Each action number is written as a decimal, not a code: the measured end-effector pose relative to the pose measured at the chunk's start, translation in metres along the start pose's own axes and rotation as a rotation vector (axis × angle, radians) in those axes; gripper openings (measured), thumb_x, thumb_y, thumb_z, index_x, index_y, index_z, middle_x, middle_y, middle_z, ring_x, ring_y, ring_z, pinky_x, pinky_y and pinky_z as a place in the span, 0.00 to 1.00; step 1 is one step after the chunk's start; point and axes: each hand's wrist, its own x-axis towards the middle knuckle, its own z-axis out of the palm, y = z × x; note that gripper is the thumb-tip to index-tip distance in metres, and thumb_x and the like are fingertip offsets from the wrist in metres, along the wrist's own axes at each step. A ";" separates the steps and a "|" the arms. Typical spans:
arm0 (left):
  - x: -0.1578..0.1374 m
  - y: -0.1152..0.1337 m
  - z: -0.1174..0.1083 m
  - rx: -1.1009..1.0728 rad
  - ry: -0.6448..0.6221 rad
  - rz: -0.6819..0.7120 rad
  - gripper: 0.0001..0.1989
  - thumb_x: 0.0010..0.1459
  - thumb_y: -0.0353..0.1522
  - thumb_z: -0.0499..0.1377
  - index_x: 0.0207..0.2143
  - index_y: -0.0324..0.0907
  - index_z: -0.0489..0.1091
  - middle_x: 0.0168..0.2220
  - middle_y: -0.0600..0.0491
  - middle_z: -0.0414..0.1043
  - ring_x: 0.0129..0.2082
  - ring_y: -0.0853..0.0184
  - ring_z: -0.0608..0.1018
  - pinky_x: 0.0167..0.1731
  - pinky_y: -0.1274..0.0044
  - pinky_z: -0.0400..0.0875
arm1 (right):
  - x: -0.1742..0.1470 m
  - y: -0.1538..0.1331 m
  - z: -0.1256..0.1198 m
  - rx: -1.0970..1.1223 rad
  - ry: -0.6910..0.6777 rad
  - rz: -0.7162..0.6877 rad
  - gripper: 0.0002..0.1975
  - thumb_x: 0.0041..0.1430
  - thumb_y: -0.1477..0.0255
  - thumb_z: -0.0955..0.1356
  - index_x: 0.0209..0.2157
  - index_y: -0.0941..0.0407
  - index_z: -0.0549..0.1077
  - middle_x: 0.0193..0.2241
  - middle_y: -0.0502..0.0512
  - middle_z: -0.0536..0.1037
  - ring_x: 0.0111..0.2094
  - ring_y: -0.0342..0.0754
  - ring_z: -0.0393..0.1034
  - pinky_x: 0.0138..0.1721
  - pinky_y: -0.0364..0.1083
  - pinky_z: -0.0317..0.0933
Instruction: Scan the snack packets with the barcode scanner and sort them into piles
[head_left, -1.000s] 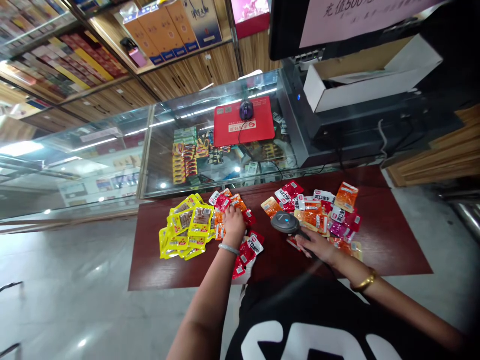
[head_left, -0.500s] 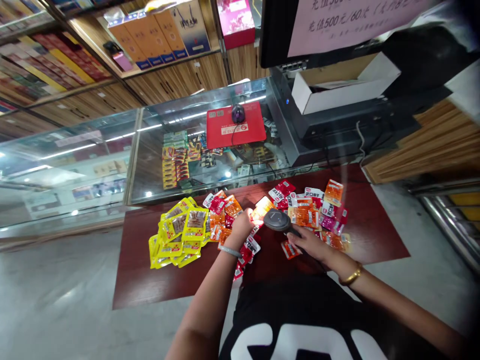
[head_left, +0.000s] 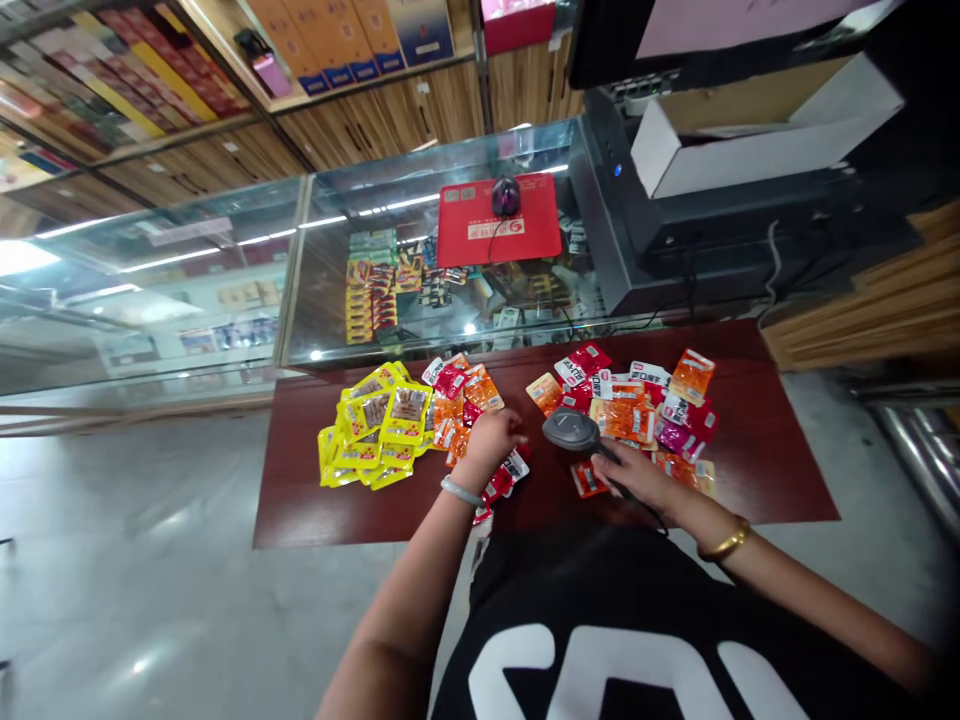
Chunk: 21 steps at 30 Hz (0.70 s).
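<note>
My right hand [head_left: 634, 474] is wrapped round the handle of a black barcode scanner [head_left: 571, 429], its head pointing left over the red-brown board. Left of the scanner, my left hand [head_left: 493, 440] hovers with fingers loosely bent and a little apart, nothing seen in them. It is beside a mixed pile of red and orange snack packets [head_left: 450, 410], and more red packets [head_left: 501, 487] lie partly under the wrist. An orange packet [head_left: 544, 393] rests at the left edge of the right-hand pile of orange, red and purple packets [head_left: 622, 418]. Yellow snack packets [head_left: 407, 412] are heaped at the left.
The red-brown board [head_left: 345, 520] meets a glass display counter [head_left: 322, 300] holding small goods. On the glass are a red mouse pad [head_left: 457, 240] and a computer mouse [head_left: 506, 196]. At right stand a black machine [head_left: 645, 260] and a white open box [head_left: 757, 160]. Wooden shelves line the back.
My left hand has let go of the orange packet, which now lies by the right-hand pile, and has drawn back left. The scanner's light on it is gone. The view has shifted.
</note>
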 end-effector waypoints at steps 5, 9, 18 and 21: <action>-0.038 -0.013 0.013 0.442 -0.010 -0.070 0.11 0.55 0.30 0.60 0.42 0.40 0.71 0.46 0.41 0.72 0.52 0.54 0.71 0.51 0.66 0.65 | 0.006 0.003 0.006 -0.014 -0.067 0.016 0.28 0.57 0.46 0.67 0.46 0.55 0.69 0.18 0.41 0.62 0.17 0.41 0.55 0.20 0.42 0.52; -0.033 -0.012 0.024 0.421 -0.022 -0.141 0.12 0.56 0.33 0.60 0.42 0.39 0.71 0.42 0.41 0.74 0.46 0.55 0.75 0.46 0.68 0.67 | 0.009 0.006 0.010 -0.050 -0.102 -0.003 0.27 0.58 0.47 0.66 0.46 0.56 0.69 0.18 0.41 0.63 0.16 0.40 0.55 0.20 0.41 0.51; -0.009 -0.033 -0.003 -0.137 0.080 -0.322 0.06 0.56 0.35 0.61 0.34 0.42 0.75 0.33 0.51 0.79 0.32 0.68 0.77 0.35 0.78 0.67 | 0.002 0.006 0.001 -0.080 -0.088 -0.029 0.27 0.60 0.49 0.65 0.48 0.57 0.69 0.17 0.41 0.63 0.16 0.40 0.55 0.20 0.41 0.51; 0.001 -0.033 -0.005 -0.404 0.206 -0.331 0.07 0.55 0.35 0.61 0.31 0.39 0.73 0.30 0.52 0.77 0.29 0.69 0.76 0.32 0.79 0.67 | 0.001 0.011 0.002 -0.071 -0.093 -0.032 0.27 0.60 0.48 0.65 0.48 0.57 0.70 0.17 0.42 0.64 0.16 0.40 0.56 0.19 0.40 0.51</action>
